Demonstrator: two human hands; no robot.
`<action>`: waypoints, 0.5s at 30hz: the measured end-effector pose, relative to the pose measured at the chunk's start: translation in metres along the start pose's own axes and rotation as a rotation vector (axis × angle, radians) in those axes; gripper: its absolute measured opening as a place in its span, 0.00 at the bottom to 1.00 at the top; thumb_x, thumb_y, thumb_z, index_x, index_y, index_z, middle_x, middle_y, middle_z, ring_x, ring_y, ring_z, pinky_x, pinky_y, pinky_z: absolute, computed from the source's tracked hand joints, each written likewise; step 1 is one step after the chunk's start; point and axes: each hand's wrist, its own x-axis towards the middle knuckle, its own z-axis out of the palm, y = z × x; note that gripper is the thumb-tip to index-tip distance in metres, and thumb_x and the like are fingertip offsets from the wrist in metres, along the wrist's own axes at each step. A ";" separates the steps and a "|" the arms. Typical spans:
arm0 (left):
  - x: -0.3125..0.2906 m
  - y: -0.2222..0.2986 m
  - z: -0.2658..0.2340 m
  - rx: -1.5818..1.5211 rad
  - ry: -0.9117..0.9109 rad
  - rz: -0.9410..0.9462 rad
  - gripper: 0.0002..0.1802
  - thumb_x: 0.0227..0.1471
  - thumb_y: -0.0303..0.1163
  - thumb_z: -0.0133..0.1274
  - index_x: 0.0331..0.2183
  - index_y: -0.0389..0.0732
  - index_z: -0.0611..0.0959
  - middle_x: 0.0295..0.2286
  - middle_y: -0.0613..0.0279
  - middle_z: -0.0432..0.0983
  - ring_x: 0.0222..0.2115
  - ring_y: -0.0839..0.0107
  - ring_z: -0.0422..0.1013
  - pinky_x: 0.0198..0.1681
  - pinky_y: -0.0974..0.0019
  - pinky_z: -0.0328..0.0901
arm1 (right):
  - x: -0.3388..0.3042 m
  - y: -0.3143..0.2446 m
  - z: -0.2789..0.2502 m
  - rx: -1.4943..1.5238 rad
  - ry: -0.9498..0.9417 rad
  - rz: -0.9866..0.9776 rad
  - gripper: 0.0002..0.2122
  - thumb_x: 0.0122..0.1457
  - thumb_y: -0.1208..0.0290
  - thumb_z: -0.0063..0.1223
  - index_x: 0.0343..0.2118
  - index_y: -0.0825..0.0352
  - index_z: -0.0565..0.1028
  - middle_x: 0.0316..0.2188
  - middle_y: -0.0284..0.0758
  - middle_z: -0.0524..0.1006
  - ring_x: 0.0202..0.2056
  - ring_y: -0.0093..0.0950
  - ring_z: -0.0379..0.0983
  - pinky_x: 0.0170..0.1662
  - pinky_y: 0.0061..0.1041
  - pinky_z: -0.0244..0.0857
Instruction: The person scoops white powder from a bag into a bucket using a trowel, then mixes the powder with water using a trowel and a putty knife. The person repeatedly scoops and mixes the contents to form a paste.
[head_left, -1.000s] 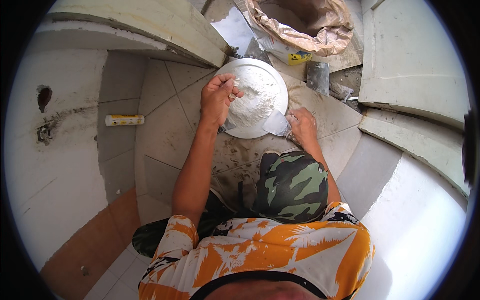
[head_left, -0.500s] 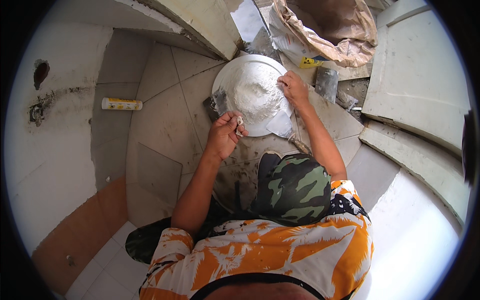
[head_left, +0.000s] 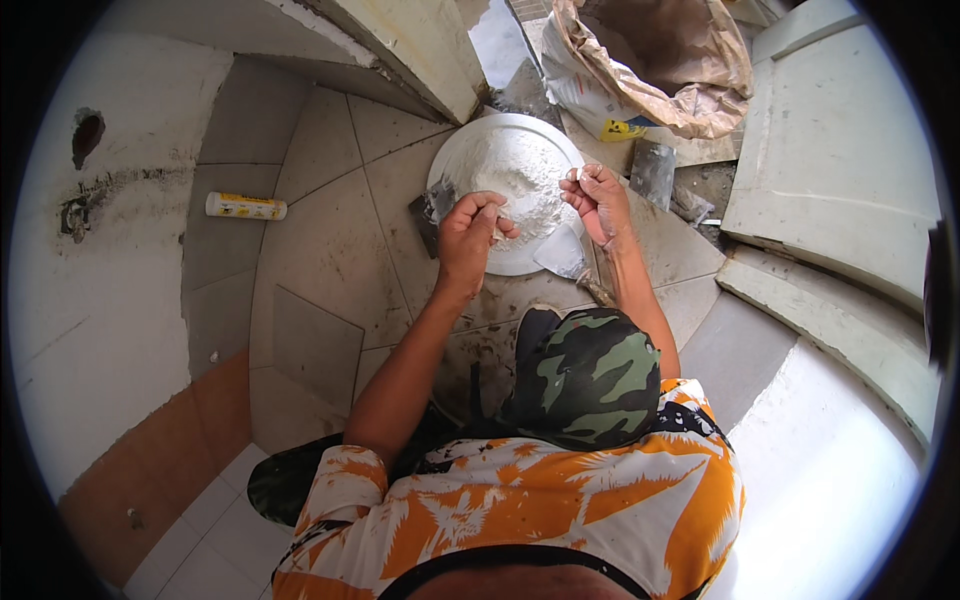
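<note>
A round white basin (head_left: 516, 268) on the tiled floor holds a heap of white powder (head_left: 515, 150). My left hand (head_left: 468, 245) is over the basin's near left side, its fingers pinched together. A small pale scrap showed in it a moment ago, but the fingers mostly hide it now. At the basin's right edge, my right hand (head_left: 602, 208) is closed with fingertips pinched; a tiny whitish bit seems to be at the tips. A putty knife (head_left: 563, 252) leans on the near right rim, its blade whitened and its handle toward me.
A large open paper sack (head_left: 690, 115) stands beyond the basin to the right, beside a grey rectangular plate (head_left: 653, 174). A white and yellow cartridge tube (head_left: 246, 207) lies at the left. Nearer me is a loose tile (head_left: 316, 345). A pale panel (head_left: 840, 160) stands at right.
My left hand has moved right and up, further over the powder. My right hand has turned palm inward and shifted slightly right, away from the powder.
</note>
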 end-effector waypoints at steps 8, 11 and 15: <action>0.048 0.020 0.085 1.300 -0.292 0.666 0.14 0.52 0.25 0.51 0.43 0.40 0.79 0.32 0.53 0.80 0.36 0.55 0.75 0.37 0.59 0.68 | -0.016 0.001 0.024 0.387 0.128 0.065 0.12 0.57 0.75 0.41 0.41 0.70 0.73 0.34 0.37 0.77 0.35 0.31 0.74 0.43 0.36 0.72; 0.061 0.016 0.085 1.218 -0.307 0.651 0.13 0.53 0.27 0.51 0.42 0.39 0.80 0.32 0.53 0.80 0.36 0.54 0.76 0.39 0.56 0.69 | -0.009 -0.005 0.010 0.419 0.174 0.092 0.12 0.55 0.73 0.42 0.39 0.70 0.74 0.35 0.38 0.77 0.36 0.32 0.74 0.44 0.37 0.71; 0.082 0.025 0.080 1.031 -0.427 0.554 0.13 0.53 0.25 0.52 0.42 0.36 0.79 0.31 0.51 0.81 0.34 0.54 0.76 0.38 0.57 0.69 | -0.003 -0.018 0.012 0.329 0.155 0.093 0.10 0.53 0.73 0.42 0.35 0.69 0.75 0.33 0.37 0.76 0.34 0.32 0.73 0.40 0.36 0.71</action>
